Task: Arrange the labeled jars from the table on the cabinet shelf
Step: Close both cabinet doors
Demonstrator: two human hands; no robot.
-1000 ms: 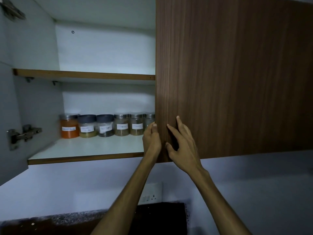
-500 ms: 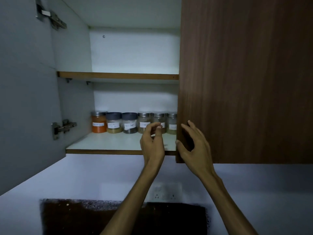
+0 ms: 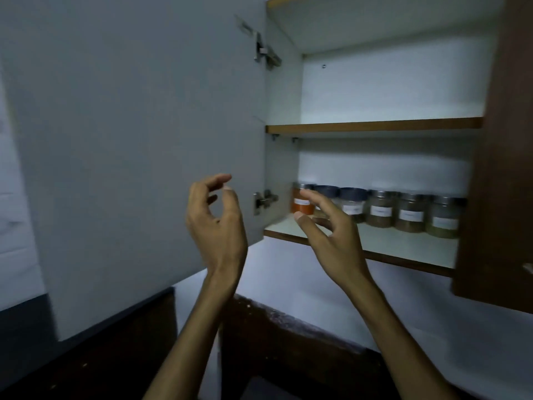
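Several labeled jars stand in a row at the back of the lower cabinet shelf [image 3: 403,243]: an orange one [image 3: 301,204] at the left, dark-lidded ones beside it, then metal-lidded jars [image 3: 380,209] with brown and pale contents. My left hand [image 3: 217,223] is raised in front of the open left door, fingers loosely curled, holding nothing. My right hand [image 3: 328,235] hovers in front of the shelf's left end, fingers relaxed and empty, partly hiding the second jar.
The open left door [image 3: 138,140] swings out wide with two metal hinges [image 3: 264,200]. The brown right door [image 3: 499,168] is closed and covers the shelf's right end. An upper shelf [image 3: 375,127] holds nothing visible. A dark counter [image 3: 288,342] lies below.
Both hands have come off the right door's edge and moved left. The view has swung left, so the open left door now fills the left side.
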